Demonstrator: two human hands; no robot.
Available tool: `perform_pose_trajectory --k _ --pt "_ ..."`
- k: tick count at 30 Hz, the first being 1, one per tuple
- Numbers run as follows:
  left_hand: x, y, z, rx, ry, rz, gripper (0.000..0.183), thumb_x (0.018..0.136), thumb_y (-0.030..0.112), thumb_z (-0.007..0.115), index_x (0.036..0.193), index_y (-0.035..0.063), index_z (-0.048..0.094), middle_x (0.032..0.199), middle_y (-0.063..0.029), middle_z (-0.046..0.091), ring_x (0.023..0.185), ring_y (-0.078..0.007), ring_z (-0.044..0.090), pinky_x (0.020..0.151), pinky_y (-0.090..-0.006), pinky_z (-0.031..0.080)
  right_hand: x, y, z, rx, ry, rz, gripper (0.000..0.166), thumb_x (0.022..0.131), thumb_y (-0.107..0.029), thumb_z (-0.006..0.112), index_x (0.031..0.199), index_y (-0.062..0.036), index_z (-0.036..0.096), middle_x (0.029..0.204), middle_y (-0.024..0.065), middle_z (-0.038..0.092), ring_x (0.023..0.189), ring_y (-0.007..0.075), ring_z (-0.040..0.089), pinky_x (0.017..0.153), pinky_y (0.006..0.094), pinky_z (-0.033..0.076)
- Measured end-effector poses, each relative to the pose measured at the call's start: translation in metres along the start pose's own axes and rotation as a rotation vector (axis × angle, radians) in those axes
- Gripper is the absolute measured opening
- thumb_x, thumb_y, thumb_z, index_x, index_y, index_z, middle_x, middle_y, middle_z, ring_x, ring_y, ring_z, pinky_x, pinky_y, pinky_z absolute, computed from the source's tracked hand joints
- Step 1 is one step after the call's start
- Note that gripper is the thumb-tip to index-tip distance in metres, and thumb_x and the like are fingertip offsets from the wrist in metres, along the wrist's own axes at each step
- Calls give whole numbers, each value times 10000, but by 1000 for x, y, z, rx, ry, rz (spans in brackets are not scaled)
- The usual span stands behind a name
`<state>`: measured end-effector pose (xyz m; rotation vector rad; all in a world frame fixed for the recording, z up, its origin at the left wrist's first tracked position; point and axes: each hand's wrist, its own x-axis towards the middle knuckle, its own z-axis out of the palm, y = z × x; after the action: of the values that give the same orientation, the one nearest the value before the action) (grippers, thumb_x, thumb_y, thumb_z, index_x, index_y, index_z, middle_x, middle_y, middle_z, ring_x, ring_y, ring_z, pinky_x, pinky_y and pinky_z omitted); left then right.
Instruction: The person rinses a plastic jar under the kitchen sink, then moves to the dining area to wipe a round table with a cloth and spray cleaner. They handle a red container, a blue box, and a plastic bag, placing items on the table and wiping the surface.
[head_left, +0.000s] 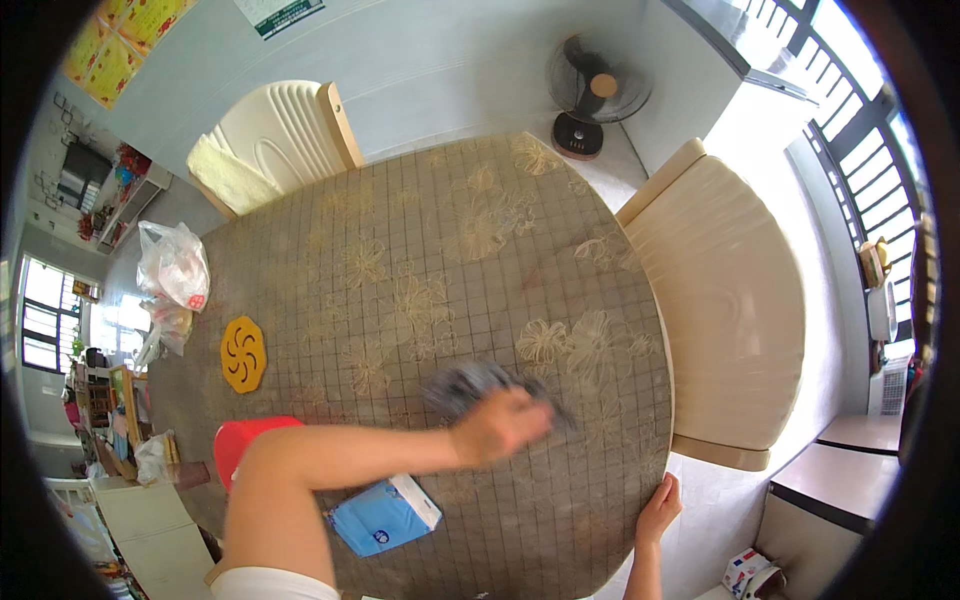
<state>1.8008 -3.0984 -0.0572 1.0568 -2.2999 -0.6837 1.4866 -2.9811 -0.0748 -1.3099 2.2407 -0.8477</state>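
Note:
My left hand (501, 426) is closed on a dark grey cloth (469, 386), blurred by motion, low over or on the table. That arm reaches in from the lower left, across the table. Beneath it is an oval-ended dining table (480, 300) with a grid and flower pattern on its top. My right hand (660, 506) holds the table's rim at the lower right. Near my left forearm lies a blue soft pack of tissues (386, 517). A red object (244, 442) is partly hidden behind that forearm.
A yellow trivet (243, 355) and plastic bags (174, 266) are at the table's left end. A cream chair (727, 300) stands close against the right end, another chair (281, 127), with a pale yellow cloth (229, 172) over it, at the far side. Behind stands an electric fan (600, 86).

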Motion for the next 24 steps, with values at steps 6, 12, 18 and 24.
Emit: perform_pose_trajectory --k 6,12,18,24 --pt "36 -47 -60 503 -24 176 168 737 113 535 884 155 602 841 -26 563 643 -182 506 496 -306 381 3 -9 -9 -3 -6 43 233 892 -120 375 853 37 543 691 182 552 619 293 526 578 361 411" --pt "78 -245 -165 819 744 -904 182 796 196 530 905 68 602 862 -137 588 803 -317 564 653 -423 451 -3 -9 -4 -111 20 -35 213 867 -89 379 826 45 538 683 207 534 607 359 514 548 388 398" --pt "255 -146 -27 373 562 -478 164 814 210 495 787 82 594 813 -100 603 776 -301 567 645 -420 464 -4 -5 -3 -88 15 -49 184 856 -77 403 822 30 548 664 205 533 611 370 519 538 405 391" --pt "167 70 78 22 -99 -323 235 845 244 409 941 97 566 959 -113 553 886 -317 527 691 -446 452 2 -2 -9 -24 59 -107 162 861 -88 429 831 30 537 705 188 537 631 331 526 554 401 403"
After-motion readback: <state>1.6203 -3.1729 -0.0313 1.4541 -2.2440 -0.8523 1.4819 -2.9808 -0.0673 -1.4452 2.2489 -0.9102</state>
